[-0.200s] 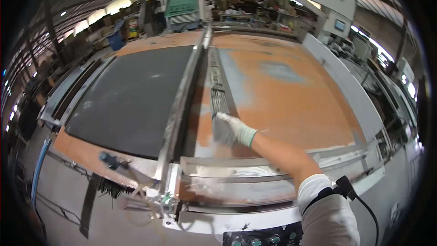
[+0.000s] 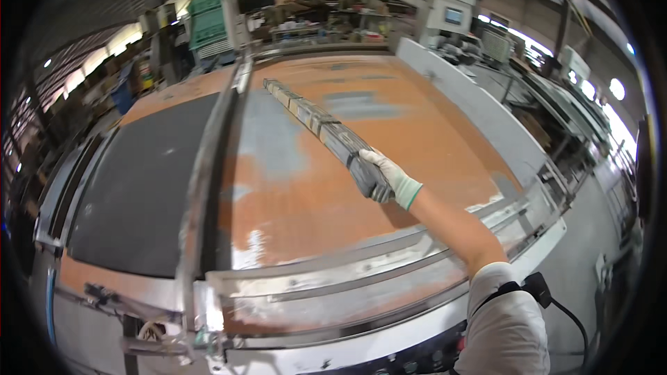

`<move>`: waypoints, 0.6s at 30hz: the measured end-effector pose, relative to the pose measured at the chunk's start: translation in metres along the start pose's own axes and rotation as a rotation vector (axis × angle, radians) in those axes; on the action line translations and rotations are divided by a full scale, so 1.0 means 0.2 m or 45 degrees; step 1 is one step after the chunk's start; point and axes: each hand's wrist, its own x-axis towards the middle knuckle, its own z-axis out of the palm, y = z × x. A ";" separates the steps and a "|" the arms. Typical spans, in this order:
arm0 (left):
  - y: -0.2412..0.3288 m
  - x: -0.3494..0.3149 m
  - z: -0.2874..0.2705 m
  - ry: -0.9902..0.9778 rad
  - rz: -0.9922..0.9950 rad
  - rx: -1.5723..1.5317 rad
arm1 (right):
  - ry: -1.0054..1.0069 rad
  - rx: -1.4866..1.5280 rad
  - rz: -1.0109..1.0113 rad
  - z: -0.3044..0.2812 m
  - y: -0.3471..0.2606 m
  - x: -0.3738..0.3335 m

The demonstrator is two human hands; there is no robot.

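Observation:
My right hand (image 2: 390, 175), in a white glove with a green cuff, is closed round the near end of a long, narrow bundle of strips (image 2: 321, 125). Dark bands tie the bundle at several places, and its grey and tan far end points away to the left. It is held slantwise over the orange machine bed (image 2: 431, 139), which has grey worn patches. Whether any part of the bundle touches the bed I cannot tell. My left hand is out of the picture.
A metal rail (image 2: 201, 173) crosses the bed from front to back. Left of it lies a dark grey sheet (image 2: 142, 187). A light side wall (image 2: 476, 114) bounds the bed on the right, and a metal front bar (image 2: 361, 264) runs along the near edge.
My right hand has moved right with the bundle, which has swung from nearly straight ahead to a slant. My view has shifted to the right.

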 end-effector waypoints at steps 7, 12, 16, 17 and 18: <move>-0.12 -0.16 0.24 -0.274 -0.222 0.648 | 0.681 -2.334 0.223 -1.46 -0.45 -0.48; 0.43 -0.13 0.67 -0.250 -0.250 0.607 | 1.034 -2.516 0.397 -2.34 -0.68 -0.83; 0.64 -0.19 0.82 -0.203 -0.283 0.598 | 1.132 -2.282 0.382 -2.77 -0.82 -1.04; 0.65 -0.21 0.82 -0.187 -0.299 0.590 | 1.153 -2.422 0.367 -2.80 -0.80 -1.03; 0.64 -0.25 0.81 -0.160 -0.322 0.576 | 1.163 -2.566 0.338 -2.81 -0.76 -0.97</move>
